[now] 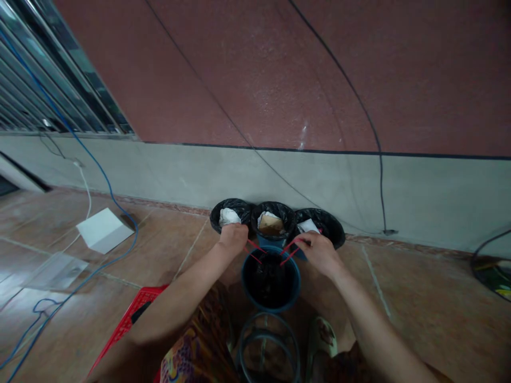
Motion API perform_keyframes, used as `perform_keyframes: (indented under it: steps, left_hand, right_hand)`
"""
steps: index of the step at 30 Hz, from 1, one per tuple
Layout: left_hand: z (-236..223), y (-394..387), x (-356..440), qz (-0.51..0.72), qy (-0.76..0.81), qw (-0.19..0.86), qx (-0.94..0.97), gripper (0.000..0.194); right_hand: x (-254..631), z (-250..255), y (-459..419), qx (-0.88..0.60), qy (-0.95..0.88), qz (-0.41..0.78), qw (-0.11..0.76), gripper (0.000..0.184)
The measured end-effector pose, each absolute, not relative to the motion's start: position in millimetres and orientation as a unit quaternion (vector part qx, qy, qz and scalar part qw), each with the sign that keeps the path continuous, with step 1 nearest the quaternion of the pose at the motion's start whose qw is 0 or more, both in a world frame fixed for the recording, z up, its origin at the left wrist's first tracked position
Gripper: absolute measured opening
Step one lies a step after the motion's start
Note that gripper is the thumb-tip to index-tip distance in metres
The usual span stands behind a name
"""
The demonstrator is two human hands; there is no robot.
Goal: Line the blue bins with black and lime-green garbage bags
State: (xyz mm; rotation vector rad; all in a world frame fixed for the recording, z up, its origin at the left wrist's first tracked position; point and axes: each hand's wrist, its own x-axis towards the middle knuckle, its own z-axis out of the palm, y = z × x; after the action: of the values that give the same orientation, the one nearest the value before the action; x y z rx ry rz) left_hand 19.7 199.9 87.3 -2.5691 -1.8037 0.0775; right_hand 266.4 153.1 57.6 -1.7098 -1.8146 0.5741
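While the left hand (232,238) and right hand (319,252) each pinch red drawstrings (255,246) running inward, the black-lined blue bucket (270,282) stands on the tiled floor (431,303) directly between them, just in front of three black-bagged bins (275,215) along the wall (439,202).

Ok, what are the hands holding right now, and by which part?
The left hand and right hand each grip red drawstrings of the black liner in the blue bin, holding the strings, not the liner itself.
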Motion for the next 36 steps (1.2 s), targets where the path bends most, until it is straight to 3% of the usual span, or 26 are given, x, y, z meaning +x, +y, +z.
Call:
perform_keyframes:
  steps: [4, 6, 10, 13, 17, 22, 24, 27, 31, 34, 36]
  left_hand:
    - [89, 210, 22, -0.035, -0.565, -0.085, -0.82, 0.02]
    - [89, 217, 24, -0.101, -0.532, -0.226, -0.809, 0.02]
    - [75, 223, 26, -0.278, -0.376, -0.613, -0.636, 0.029]
    - [52, 219, 26, -0.392, -0.304, -0.75, -0.437, 0.037]
    - [25, 213, 29, -0.384, -0.306, -0.776, -0.396, 0.046]
    - [21, 215, 45, -0.218, -0.279, -0.71, -0.608, 0.061]
    - [21, 216, 55, -0.143, -0.273, -0.654, -0.691, 0.047]
    - [16, 217, 66, -0.142, -0.297, -0.585, -0.741, 0.026]
    - [7, 218, 62, -0.148, -0.325, -0.609, -0.708, 0.049]
    - [0, 220, 56, -0.144, -0.328, -0.634, -0.686, 0.059]
    - [-5, 219, 56, -0.149, -0.323, -0.648, -0.673, 0.06]
  right_hand:
    - [248, 42, 148, -0.574, -0.524, 0.432, 0.458, 0.03]
    - [240, 38, 145, -0.533, -0.457, 0.52, 0.486, 0.038]
    - [233, 41, 143, -0.469, -0.413, 0.578, 0.525, 0.033]
    - [240, 43, 143, -0.454, -0.336, 0.601, 0.565, 0.032]
    - [250, 44, 143, -0.476, -0.329, 0.596, 0.557, 0.031]
    - [231, 62, 151, -0.485, -0.504, 0.55, 0.457, 0.024]
    - [219, 71, 161, -0.458, -0.579, 0.534, 0.413, 0.019]
    - [214, 70, 176, -0.437, -0.623, 0.508, 0.404, 0.02]
    - [227, 36, 180, -0.506, -0.614, 0.442, 0.415, 0.04]
    - [234, 8, 170, -0.517, -0.637, 0.434, 0.371, 0.022]
    - [234, -3, 165, -0.552, -0.625, 0.408, 0.372, 0.021]
